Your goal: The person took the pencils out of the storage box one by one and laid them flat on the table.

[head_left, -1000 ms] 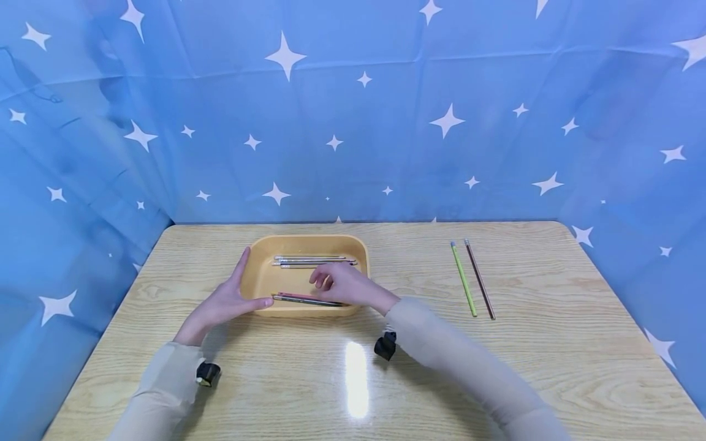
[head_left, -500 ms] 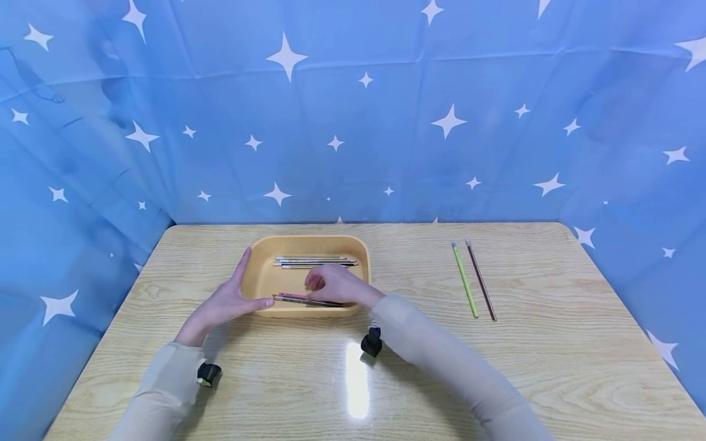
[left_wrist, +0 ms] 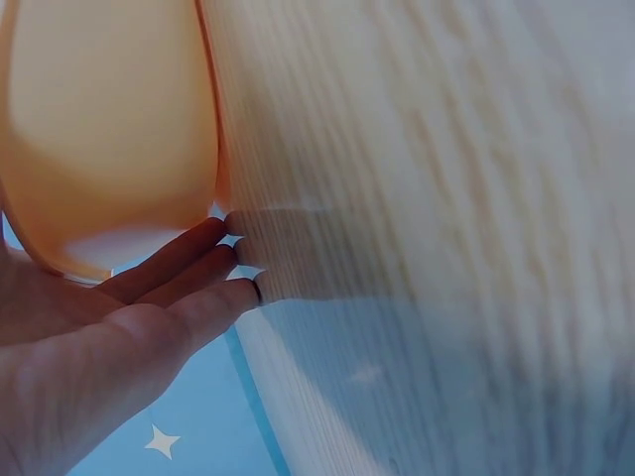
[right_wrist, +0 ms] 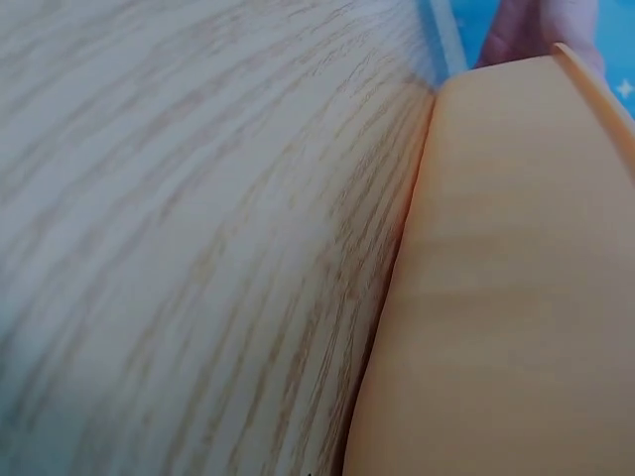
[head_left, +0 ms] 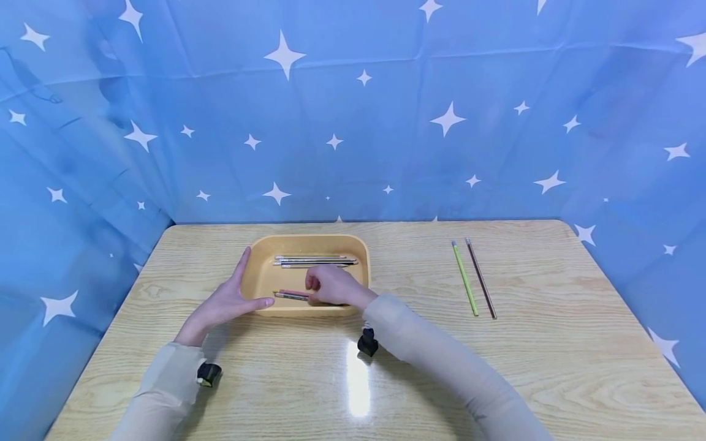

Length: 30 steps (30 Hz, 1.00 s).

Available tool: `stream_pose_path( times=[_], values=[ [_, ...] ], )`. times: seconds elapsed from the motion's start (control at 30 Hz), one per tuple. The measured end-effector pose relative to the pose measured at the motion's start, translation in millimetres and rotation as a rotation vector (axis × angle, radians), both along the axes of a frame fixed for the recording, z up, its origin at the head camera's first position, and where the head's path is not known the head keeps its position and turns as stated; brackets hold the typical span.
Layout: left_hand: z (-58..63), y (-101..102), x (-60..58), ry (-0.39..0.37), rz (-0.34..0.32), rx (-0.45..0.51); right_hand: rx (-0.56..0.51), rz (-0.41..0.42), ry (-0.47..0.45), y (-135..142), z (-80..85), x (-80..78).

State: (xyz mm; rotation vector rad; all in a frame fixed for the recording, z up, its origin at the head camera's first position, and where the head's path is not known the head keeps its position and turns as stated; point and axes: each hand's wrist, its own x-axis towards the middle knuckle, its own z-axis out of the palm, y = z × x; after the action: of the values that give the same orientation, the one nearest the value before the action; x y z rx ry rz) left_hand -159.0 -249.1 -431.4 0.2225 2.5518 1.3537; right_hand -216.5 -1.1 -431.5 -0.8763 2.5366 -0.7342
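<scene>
Tan rounded plastic tray (head_left: 309, 312) on pale wood-grain desk (head_left: 551, 275). Left hand (head_left: 226, 302) spread at the tray's left end, thumb apart from fingers, thumb along the near rim. Right hand (head_left: 336, 285) low inside, fingers curled over red-pink and dark slim pencils (head_left: 292, 295) by the near wall; whether it pinches one, cannot tell. Row of silvery and dark pencils (head_left: 314, 262) lies along the far side. Lime-green pencil (head_left: 465, 278) and dark maroon pencil (head_left: 480, 278) on the desk, right of the tray.

Risks, my judgement: the near pencils lie so close that fingers could take two, or roll one aside. Left thumb sits just beside their ends; a lift could catch it or the rim. Loose steadying could let the tray slide.

Hard to make out: right fingertips and the near pencils' right ends, under the hand; near pencil count. Wrist views show tray wall and desk, no pencils; right wrist view blurred.
</scene>
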Motion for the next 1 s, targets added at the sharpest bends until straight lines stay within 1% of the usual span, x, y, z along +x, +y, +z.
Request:
stream_pose_path(
  times=[0.17, 0.37, 0.57, 0.67, 0.83, 1.0],
  values=[
    [0.4, -0.1, -0.2, 0.0, 0.008, -0.013, 0.002, -0.014, 0.009, -0.1, 0.0, -1.5],
    [0.9, -0.1, -0.4, -0.004, 0.01, -0.02, -0.033, -0.019, 0.011, 1.1, -1.0, -3.2],
    [-0.2, -0.2, 0.1, -0.005, 0.01, -0.015, -0.076, -0.009, -0.019, 2.7, -1.9, -4.0],
    [-0.5, 0.3, 0.2, -0.004, 0.006, -0.007, -0.112, -0.023, -0.067, 3.8, -1.1, -3.7],
    [0.8, 1.3, 0.4, 0.0, 0.001, 0.004, -0.204, -0.056, -0.169, 5.4, 0.7, -2.9],
    [2.7, 0.9, 1.4, 0.003, 0.003, 0.0, -0.291, -0.06, -0.241, 6.0, 0.9, -2.3]
  ],
)
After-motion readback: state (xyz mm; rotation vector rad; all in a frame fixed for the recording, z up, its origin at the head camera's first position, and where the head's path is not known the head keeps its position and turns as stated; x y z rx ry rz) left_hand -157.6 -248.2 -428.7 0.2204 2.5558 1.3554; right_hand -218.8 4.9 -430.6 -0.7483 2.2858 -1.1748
